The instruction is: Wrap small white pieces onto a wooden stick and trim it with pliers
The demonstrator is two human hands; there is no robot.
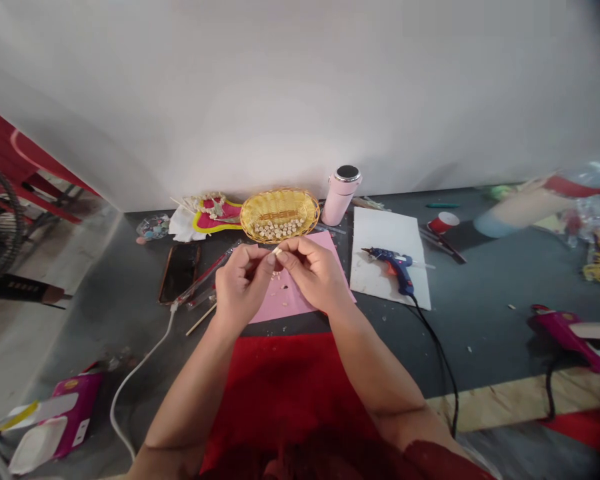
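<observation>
My left hand (245, 280) and my right hand (313, 270) meet over a pink sheet (295, 300), thumbs and forefingers pinched together. Between the fingertips sits a small cream-coloured piece (277, 251), partly covered by them; its exact kind cannot be made out. A few tiny pale bits and a dark one lie on the sheet below. Just beyond my hands stands an oval yellow wicker basket (253, 200) with many small pale pieces (279, 229) at its near side.
Left are a phone (179, 272), a white cable (150, 360) and a thin stick (201, 320). A pink bottle (337, 200) stands behind. Right, a blue glue gun (393, 263) with a black cord lies on a white board (380, 227). Another person's arm (520, 203) reaches in beyond a red cup (445, 221).
</observation>
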